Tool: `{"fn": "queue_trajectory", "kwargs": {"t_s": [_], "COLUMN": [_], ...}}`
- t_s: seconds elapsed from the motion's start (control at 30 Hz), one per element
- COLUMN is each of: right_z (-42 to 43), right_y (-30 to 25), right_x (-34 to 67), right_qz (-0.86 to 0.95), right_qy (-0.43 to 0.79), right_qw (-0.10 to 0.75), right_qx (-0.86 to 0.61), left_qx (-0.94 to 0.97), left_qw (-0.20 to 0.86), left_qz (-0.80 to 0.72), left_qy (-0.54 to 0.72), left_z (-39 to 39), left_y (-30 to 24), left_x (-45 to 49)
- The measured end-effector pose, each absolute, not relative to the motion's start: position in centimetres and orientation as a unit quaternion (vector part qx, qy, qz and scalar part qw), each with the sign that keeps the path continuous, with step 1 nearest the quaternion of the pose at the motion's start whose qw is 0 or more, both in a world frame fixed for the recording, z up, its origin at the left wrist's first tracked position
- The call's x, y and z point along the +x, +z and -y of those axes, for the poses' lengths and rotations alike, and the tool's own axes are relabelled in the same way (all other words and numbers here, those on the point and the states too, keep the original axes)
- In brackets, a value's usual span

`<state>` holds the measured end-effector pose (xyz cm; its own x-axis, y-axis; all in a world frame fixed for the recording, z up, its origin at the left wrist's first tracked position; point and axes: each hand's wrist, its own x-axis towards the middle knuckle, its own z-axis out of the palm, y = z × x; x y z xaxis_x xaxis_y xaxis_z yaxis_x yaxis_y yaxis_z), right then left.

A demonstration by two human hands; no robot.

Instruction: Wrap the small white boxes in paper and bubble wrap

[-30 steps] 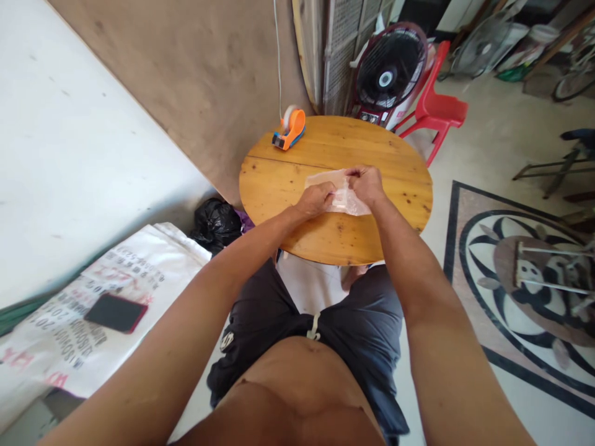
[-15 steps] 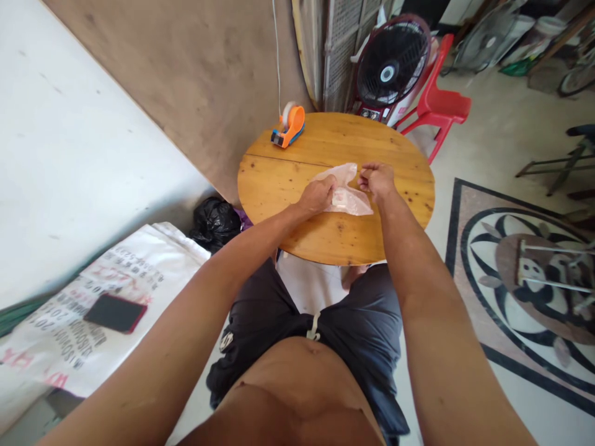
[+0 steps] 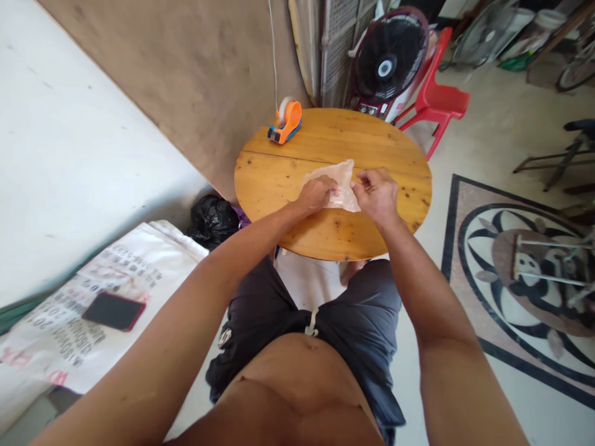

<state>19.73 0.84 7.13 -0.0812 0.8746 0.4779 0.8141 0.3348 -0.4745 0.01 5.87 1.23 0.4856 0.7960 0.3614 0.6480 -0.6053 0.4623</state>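
Note:
A thin, pinkish translucent plastic bag (image 3: 344, 176) lies over the middle of the round wooden table (image 3: 325, 238). My left hand (image 3: 318, 193) is closed on the bag's left part, thumb toward the right. Something small and pale shows by the left thumb; its kind is unclear. At the bag's right edge, my right hand (image 3: 379, 195) has its thumb and fingers bent together in a pinch on the plastic. Beyond the hands, an orange and blue tape dispenser (image 3: 287, 124) with a roll of tape stands near the table's far left edge.
A black fan (image 3: 390, 56) and a red plastic chair (image 3: 439, 102) stand behind the table. On the left, a phone (image 3: 114, 311) rests on white printed sacks (image 3: 153, 260), near a black plastic bag (image 3: 214, 220). A wall board (image 3: 186, 74) borders the table's left side.
My right hand has come down and turned, its fingertips now at the bag's right edge. The bag's lower right corner has drawn in to the left. My left hand keeps its hold.

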Motion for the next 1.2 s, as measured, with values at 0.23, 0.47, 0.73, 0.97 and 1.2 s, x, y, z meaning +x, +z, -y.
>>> {"fn": "queue_trajectory", "kwargs": {"t_s": [0.23,0.47,0.73,0.97,1.2], "right_z": [-2.3,-2.5,-6.1,-8.0,-8.5], "right_y": [6.7,4.3,3.0,2.9,3.5], "right_x": [20.2,20.6,21.0,21.3,20.4], "right_qz": [0.742,0.784,0.642,0.615,0.625], "right_qy": [0.061,-0.03,0.098,0.094,0.075], "right_qw": [0.075,0.121,0.291,0.194,0.172], "right_qx": [-0.663,-0.608,-0.702,-0.758,-0.758], "left_qx": [0.865,0.862,0.858,0.833,0.816], "left_qw": [0.127,0.131,0.143,0.153,0.198], "left_qz": [-0.416,-0.42,-0.427,-0.468,-0.472], "left_qy": [0.25,0.252,0.247,0.253,0.269], "left_z": [-6.1,-5.8,-5.5,-4.5,-5.4], "left_y": [1.3,1.5,2.0,3.6,3.9], "left_x": [-0.1,0.0,-0.2,0.7,1.1]}}
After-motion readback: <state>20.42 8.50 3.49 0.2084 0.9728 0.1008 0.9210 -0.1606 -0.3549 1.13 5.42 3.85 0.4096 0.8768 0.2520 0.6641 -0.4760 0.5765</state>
